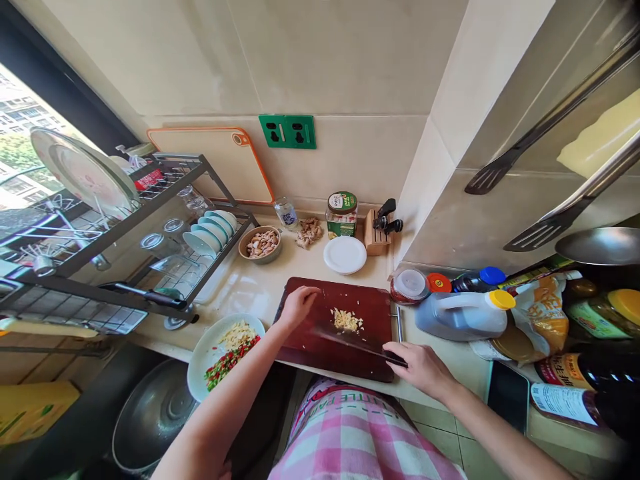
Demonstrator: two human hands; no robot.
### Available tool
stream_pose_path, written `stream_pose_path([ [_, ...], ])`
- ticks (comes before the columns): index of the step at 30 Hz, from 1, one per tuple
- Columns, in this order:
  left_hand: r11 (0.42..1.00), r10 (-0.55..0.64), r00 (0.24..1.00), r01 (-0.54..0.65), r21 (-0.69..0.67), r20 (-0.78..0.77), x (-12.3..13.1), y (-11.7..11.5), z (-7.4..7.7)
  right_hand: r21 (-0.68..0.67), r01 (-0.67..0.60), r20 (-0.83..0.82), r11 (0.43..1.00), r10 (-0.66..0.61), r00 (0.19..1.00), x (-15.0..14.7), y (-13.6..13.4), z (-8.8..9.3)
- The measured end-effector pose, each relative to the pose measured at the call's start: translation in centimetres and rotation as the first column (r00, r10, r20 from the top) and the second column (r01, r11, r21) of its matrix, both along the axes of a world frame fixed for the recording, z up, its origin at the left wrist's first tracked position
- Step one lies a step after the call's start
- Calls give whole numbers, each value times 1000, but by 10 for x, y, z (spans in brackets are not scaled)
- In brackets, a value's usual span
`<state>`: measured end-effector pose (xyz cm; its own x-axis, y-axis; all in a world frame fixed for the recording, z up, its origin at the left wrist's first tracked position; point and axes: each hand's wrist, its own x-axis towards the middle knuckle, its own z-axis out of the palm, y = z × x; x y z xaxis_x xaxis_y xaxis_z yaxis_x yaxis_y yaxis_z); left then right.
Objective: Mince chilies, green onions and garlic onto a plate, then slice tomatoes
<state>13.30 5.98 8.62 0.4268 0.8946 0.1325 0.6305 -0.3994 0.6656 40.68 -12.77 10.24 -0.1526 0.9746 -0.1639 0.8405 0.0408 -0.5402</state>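
My right hand (pixel 415 367) grips the dark handle of a kitchen knife (pixel 357 344), its blade smeared by motion and low over the dark red cutting board (pixel 320 360). Just beyond the blade lies a small heap of chopped garlic (pixel 347 321), with loose bits scattered around it. My left hand (pixel 299 305) is above the board's left part, apart from the heap. Its fingers are curled together, and whatever they may hold is hidden. Left of the board, a plate (pixel 197 363) carries chopped garlic (pixel 238 335) and chopped red and green chillies (pixel 227 363).
A bowl of garlic cloves (pixel 261 244), ginger (pixel 309 232), a white dish (pixel 345 255) and a knife block (pixel 376 233) line the back. A dish rack (pixel 200 173) stands left, above a wok (pixel 155 413). Bottles and a large jug (pixel 460 316) crowd the right.
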Motion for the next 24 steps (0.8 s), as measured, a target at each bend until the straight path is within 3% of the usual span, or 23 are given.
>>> stream_pose_path([
  [2,991,128,990,-130,35,58,-6,-17,-6,-146,181,-261,972,-215,941,-6,-12,-10],
  [4,993,91,995,-94,76,44,-1,-48,-15,-349,290,-468,891,-434,770,-18,-19,-17],
  [7,966,-209,972,223,130,-107,20,-101,-27,-553,336,-610,763,-645,461,-41,-20,-19],
  [10,857,-465,850,503,115,-247,40,-128,-34,-606,356,-648,711,-701,297,-61,-17,-13],
  [13,849,-462,833,515,120,-303,46,-121,-39,-619,350,-652,703,-709,270,-76,-18,-10],
  [19,929,-276,907,336,153,-318,38,-89,-56,-650,334,-618,683,-730,291,-97,-39,-9],
  [24,927,-286,914,340,159,-287,17,-78,-62,-629,418,-614,656,-748,252,-103,-65,-12],
])
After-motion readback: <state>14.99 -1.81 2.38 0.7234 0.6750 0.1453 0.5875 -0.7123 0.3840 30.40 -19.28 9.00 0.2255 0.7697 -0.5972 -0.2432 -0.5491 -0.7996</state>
